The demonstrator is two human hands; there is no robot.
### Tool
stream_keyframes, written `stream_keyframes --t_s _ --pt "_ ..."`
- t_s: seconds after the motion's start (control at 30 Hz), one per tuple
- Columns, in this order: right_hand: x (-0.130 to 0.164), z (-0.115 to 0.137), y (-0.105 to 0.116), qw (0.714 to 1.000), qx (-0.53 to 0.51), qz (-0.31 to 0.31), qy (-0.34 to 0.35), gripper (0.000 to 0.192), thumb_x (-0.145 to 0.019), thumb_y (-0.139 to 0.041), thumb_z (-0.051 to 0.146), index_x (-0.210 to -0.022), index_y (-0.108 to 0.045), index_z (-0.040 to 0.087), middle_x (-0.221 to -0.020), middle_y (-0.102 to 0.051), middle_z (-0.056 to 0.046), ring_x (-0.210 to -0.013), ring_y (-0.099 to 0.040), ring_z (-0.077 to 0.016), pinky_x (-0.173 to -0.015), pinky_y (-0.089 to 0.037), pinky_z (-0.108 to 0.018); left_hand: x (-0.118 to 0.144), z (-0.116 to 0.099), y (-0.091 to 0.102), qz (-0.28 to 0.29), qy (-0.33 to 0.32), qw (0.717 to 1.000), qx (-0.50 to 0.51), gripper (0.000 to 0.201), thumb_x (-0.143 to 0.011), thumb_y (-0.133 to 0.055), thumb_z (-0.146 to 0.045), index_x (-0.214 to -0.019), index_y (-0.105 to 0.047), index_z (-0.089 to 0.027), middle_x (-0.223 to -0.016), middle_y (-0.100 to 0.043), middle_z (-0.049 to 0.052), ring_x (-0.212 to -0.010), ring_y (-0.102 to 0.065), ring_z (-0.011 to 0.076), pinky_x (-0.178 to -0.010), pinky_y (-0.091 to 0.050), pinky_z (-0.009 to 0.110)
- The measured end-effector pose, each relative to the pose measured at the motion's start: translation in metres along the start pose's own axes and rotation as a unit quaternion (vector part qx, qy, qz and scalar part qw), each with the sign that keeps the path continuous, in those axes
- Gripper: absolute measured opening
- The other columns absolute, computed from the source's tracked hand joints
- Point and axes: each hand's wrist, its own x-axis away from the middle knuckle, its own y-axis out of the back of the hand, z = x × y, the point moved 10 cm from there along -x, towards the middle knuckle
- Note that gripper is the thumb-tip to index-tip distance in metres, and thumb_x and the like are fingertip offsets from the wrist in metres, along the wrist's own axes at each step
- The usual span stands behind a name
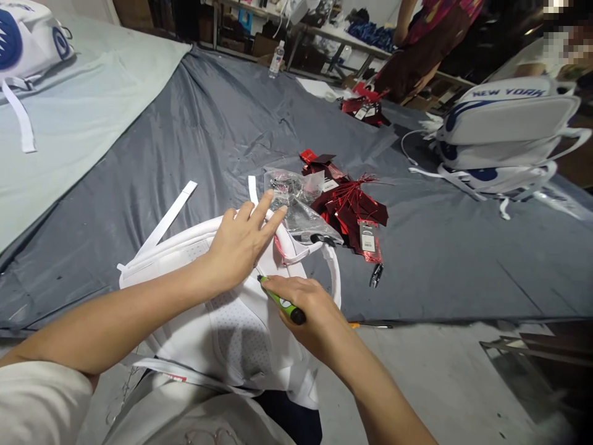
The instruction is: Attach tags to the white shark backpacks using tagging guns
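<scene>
The left hand (pixel 241 241) is pressing flat, fingers spread, on the white backpack (pixel 231 327) at the counter's (pixel 463 259) edge, while the right hand (pixel 308 306) is pinching a green tool (pixel 280 301) beside it, best kept steady and close.

Left hand (pixel 241 241) flat, palm down, fingers spread and pointing forward, forearm stretched out, right hand (pixel 308 309) curled in a closed grip just beside it, both arms bare

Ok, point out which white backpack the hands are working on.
The white backpack lying back-up under the left hand and right hand, nearest the camera; the others sit far left and far right, untouched.
</scene>
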Motion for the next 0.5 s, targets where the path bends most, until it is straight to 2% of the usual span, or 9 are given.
stream_keyframes --t_s 0.17,0.27,0.4,0.5 --pt "-0.0014 0.0021 0.0015 1.0 0.001 -0.009 -0.003 0.053 -0.075 -0.055 0.001 -0.118 -0.07 0.028 -0.125 -0.07 -0.004 -0.114 -0.067 -0.0246 -0.095 -0.052 -0.041 -0.0002 0.0002 0.0 -0.002 -0.001 1.0 -0.001 0.087 -0.083 -0.065 -0.023 -0.157 -0.019 -0.021 -0.167 -0.013 0.017 -0.127 -0.047 0.0337 -0.088 -0.048 0.044" --pt "-0.0009 0.0016 -0.001 1.0 0.008 0.003 -0.019 0.051 -0.077 -0.056 0.002 -0.119 -0.07 0.029 -0.123 -0.071 -0.003 -0.108 -0.07 -0.0241 -0.092 -0.053 -0.04 -0.0004 0.0001 -0.0002 -0.006 -0.004 1.0 0.001 0.087 -0.083 -0.064 -0.022 -0.157 -0.019 -0.021 -0.166 -0.014 0.017 -0.127 -0.047 0.0337 -0.087 -0.047 0.044" --pt "0.0024 0.004 0.0028 0.999 0.025 -0.025 -0.021 0.048 -0.078 -0.057 0.004 -0.118 -0.069 0.028 -0.124 -0.071 -0.003 -0.11 -0.069 -0.0243 -0.091 -0.052 -0.039 -0.0002 0.0002 -0.001 -0.005 -0.004 1.0 0.002 0.085 -0.083 -0.063 -0.021 -0.157 -0.02 -0.02 -0.166 -0.015 0.018 -0.126 -0.048 0.0335 -0.086 -0.048 0.044" --pt "0.0044 0.0052 -0.0007 0.998 0.047 -0.014 -0.028 0.049 -0.077 -0.057 0.002 -0.116 -0.07 0.029 -0.12 -0.073 -0.001 -0.102 -0.071 -0.0237 -0.088 -0.052 -0.038 0.0003 -0.0005 -0.0004 -0.007 -0.006 1.0 -0.002 0.086 -0.083 -0.063 -0.021 -0.157 -0.019 -0.02 -0.166 -0.014 0.018 -0.127 -0.047 0.034 -0.086 -0.047 0.044"
